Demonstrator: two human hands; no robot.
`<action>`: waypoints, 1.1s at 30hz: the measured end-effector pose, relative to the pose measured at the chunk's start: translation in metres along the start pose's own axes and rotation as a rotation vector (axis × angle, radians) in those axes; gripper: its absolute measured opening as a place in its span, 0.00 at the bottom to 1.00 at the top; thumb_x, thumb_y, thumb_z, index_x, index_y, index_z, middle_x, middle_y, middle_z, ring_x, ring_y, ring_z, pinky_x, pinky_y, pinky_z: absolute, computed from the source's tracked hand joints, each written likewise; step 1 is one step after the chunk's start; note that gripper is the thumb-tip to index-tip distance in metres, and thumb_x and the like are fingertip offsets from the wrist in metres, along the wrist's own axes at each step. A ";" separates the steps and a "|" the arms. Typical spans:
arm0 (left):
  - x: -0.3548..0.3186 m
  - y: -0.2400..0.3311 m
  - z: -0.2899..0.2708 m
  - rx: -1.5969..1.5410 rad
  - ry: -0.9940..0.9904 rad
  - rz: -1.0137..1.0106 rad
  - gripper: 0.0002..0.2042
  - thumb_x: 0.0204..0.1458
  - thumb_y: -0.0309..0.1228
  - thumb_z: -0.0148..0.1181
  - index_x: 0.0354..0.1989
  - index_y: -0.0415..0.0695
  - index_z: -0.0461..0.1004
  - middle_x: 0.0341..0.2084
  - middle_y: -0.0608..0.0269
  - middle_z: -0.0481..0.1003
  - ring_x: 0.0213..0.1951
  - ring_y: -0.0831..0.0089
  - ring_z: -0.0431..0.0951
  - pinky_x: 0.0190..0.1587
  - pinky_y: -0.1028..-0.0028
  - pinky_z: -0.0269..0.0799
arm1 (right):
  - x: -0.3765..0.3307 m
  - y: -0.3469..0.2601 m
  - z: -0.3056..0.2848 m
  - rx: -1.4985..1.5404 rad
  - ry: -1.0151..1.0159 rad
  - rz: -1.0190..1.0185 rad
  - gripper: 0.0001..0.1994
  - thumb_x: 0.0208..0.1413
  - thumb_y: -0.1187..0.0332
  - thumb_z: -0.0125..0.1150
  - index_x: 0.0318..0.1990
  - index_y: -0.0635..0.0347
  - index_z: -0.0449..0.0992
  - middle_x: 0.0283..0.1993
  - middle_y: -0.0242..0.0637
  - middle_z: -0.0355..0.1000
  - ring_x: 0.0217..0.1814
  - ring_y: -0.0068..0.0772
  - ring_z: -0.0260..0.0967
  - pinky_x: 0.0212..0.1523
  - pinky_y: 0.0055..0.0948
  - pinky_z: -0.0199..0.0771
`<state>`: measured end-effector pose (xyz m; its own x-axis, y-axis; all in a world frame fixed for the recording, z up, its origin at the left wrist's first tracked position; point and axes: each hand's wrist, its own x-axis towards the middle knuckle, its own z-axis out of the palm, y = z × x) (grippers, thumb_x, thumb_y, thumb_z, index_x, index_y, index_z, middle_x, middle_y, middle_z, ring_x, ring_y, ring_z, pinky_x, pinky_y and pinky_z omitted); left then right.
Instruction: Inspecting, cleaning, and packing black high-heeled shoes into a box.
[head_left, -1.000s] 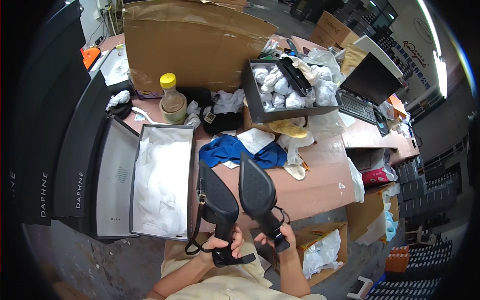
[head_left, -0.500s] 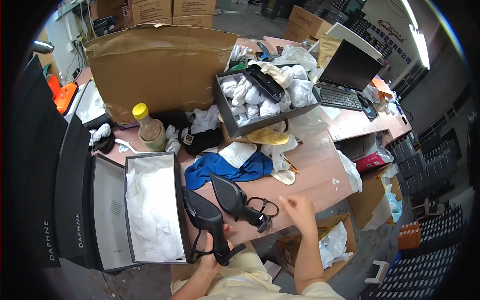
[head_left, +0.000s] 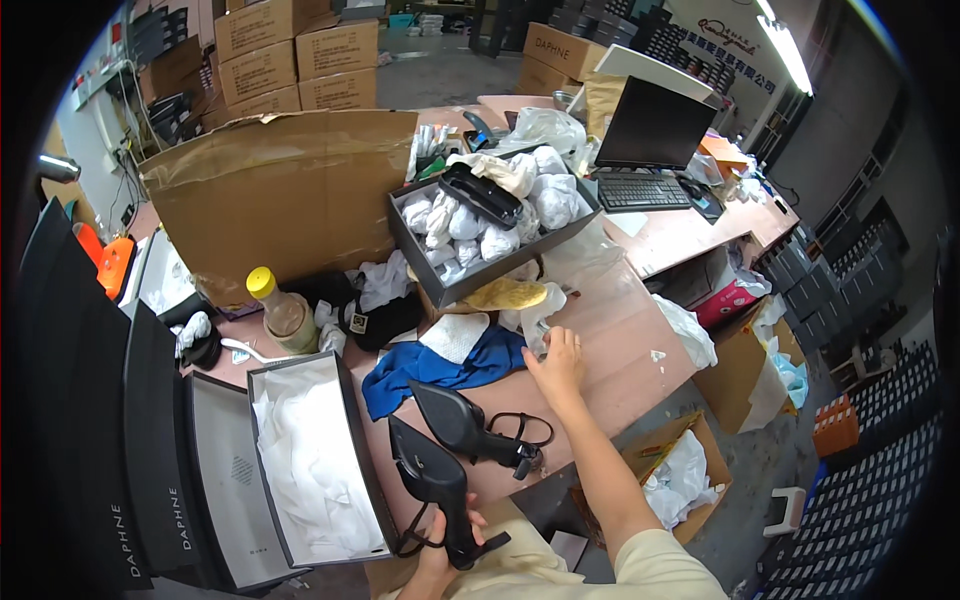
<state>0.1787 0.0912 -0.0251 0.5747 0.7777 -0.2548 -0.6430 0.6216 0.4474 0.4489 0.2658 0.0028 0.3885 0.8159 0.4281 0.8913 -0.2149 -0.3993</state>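
Observation:
My left hand (head_left: 437, 548), at the table's front edge, is closed around the heel end of a black pointed high-heeled shoe (head_left: 430, 470) with an ankle strap. Its dark sole faces up. Beside it, to the right, a matching shoe (head_left: 450, 415) lies on the table with its thin strap looped out. My right hand (head_left: 556, 365) reaches past that shoe to the right end of a blue cloth (head_left: 480, 372). Its thumb and fingers are curved but apart, over small things that it mostly hides. Left of the shoes stands an open shoe box (head_left: 357, 440) lined with white tissue.
A grey box (head_left: 447, 292) of white paper wads holds a black case (head_left: 482, 195). A yellow-capped bottle (head_left: 283, 310) stands before a cardboard sheet (head_left: 290, 190). Dark box lids (head_left: 150, 440) rise at left. A keyboard (head_left: 645, 192) and monitor (head_left: 655, 125) stand back right; a carton (head_left: 700, 430) is below.
My right hand has moved forward and left, from beside the second shoe to the end of the blue cloth. The left hand keeps its shoe. The whole view has shifted.

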 end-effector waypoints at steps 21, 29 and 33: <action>-0.022 0.013 0.011 0.142 0.012 0.004 0.32 0.55 0.56 0.43 0.57 0.38 0.57 0.31 0.57 0.72 0.28 0.74 0.73 0.30 0.77 0.70 | 0.043 0.086 0.004 1.152 0.094 0.466 0.09 0.56 0.71 0.56 0.39 0.69 0.75 0.32 0.33 0.74 0.30 0.14 0.67 0.30 0.16 0.66; -0.024 0.010 0.010 0.149 0.023 -0.004 0.31 0.57 0.54 0.41 0.57 0.38 0.58 0.31 0.58 0.72 0.28 0.74 0.73 0.30 0.78 0.69 | 0.054 0.040 -0.045 0.019 0.336 0.072 0.22 0.51 0.67 0.57 0.53 0.67 0.65 0.54 0.49 0.63 0.57 0.43 0.58 0.55 0.35 0.59; -0.026 0.014 0.014 0.141 0.052 -0.010 0.31 0.56 0.55 0.42 0.56 0.39 0.58 0.29 0.59 0.72 0.28 0.74 0.73 0.30 0.78 0.69 | 0.022 0.024 -0.062 -0.217 -0.648 0.281 0.18 0.46 0.64 0.61 0.43 0.65 0.69 0.50 0.53 0.67 0.50 0.51 0.67 0.44 0.42 0.68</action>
<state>0.1620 0.0778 -0.0003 0.5514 0.7774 -0.3026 -0.5578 0.6133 0.5592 0.4935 0.2456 0.0530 0.4528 0.8535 -0.2579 0.8308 -0.5089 -0.2256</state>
